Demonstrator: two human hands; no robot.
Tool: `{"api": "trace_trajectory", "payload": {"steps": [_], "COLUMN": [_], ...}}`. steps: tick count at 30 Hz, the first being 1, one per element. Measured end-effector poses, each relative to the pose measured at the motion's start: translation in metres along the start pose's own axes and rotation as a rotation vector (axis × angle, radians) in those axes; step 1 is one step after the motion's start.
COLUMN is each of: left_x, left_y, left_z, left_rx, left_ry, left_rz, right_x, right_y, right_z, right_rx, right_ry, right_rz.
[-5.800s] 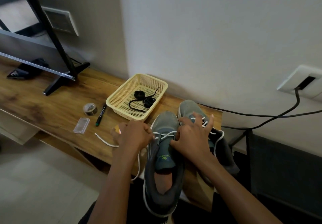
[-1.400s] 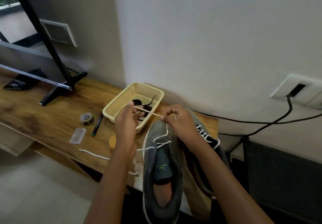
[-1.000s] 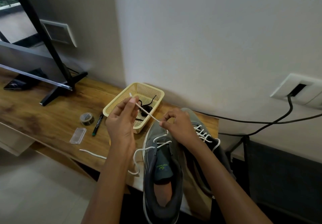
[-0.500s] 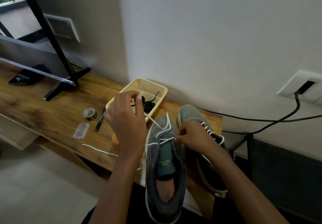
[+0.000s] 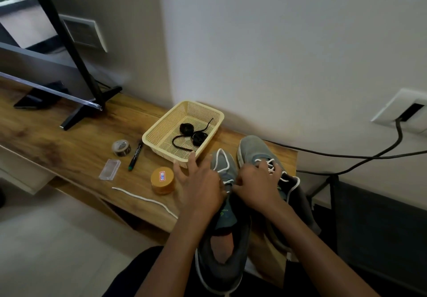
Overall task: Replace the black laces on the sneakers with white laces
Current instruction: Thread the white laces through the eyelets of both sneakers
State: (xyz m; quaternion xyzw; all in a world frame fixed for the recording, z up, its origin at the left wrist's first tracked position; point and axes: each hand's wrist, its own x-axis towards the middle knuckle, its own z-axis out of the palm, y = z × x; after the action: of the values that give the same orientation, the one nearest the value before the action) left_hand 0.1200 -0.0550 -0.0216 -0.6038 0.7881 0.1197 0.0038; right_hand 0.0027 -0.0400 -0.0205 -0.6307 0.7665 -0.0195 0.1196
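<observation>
Two grey sneakers stand side by side at the right end of the wooden shelf (image 5: 69, 155). The near sneaker (image 5: 221, 246) has a white lace (image 5: 221, 160) in its lower eyelets, looped over the toe. One loose lace end (image 5: 143, 198) trails left across the wood. My left hand (image 5: 198, 188) and my right hand (image 5: 256, 187) meet at this sneaker's eyelets, pinching the lace where it crosses. The far sneaker (image 5: 253, 150) is fully laced in white. Coiled black laces (image 5: 191, 135) lie in the yellow mesh basket (image 5: 159, 132).
Left of the sneakers stand an orange round tub (image 5: 162, 180), a black marker (image 5: 135, 158), a tape roll (image 5: 121, 148) and a clear plastic case (image 5: 109, 169). A black TV stand leg (image 5: 92, 108) is at back left. Black cables (image 5: 346, 157) run from a wall socket (image 5: 402, 114).
My left hand has come down from holding the lace end up over the basket to the sneaker's eyelets. The pulled lace now lies slack as a loop on the toe.
</observation>
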Motion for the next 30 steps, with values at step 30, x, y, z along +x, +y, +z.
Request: {"api": "trace_trajectory", "payload": {"steps": [30], "left_x": [0.005], "left_y": [0.005], "left_z": [0.018], "left_rx": [-0.272], "left_ry": [0.042], "left_rz": [-0.078], "right_x": [0.006], "right_y": [0.009], "right_z": [0.010], "right_rx": [0.051], "right_ry": [-0.007], "right_rz": [0.015]}}
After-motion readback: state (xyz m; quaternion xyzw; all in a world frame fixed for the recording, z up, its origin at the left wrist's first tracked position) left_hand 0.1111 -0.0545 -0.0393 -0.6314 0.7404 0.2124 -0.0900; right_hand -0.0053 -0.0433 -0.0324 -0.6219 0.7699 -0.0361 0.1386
